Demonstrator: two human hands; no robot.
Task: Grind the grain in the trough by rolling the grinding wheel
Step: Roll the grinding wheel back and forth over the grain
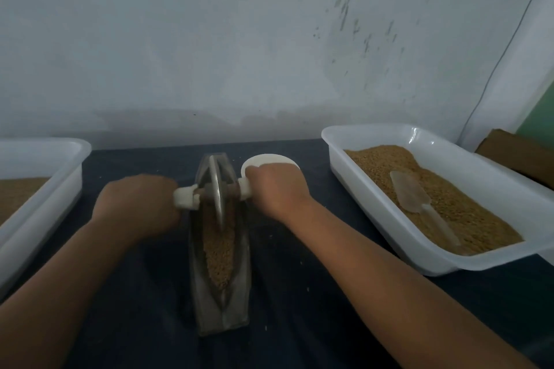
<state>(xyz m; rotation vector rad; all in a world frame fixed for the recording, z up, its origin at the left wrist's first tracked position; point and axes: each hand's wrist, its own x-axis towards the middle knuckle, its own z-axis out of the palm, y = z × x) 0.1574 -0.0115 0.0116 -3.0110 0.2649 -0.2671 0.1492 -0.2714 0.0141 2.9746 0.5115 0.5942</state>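
Note:
A boat-shaped metal trough (pixel 239 287) lies lengthwise on the dark table, with brown grain (pixel 218 252) in its groove. A metal grinding wheel (pixel 217 192) stands upright in the far half of the trough. White handles stick out from both sides of its axle. My left hand (pixel 141 204) grips the left handle (pixel 186 196). My right hand (pixel 275 189) grips the right handle (pixel 243 187), most of which is hidden under the fingers.
A white tray (pixel 449 260) at right holds grain and a clear plastic scoop (pixel 412 195). Another white tray (pixel 39 207) with grain sits at the left edge. A small white bowl (pixel 269 160) stands behind my right hand. A wall rises just behind the table. A cardboard box (pixel 515 153) is at far right.

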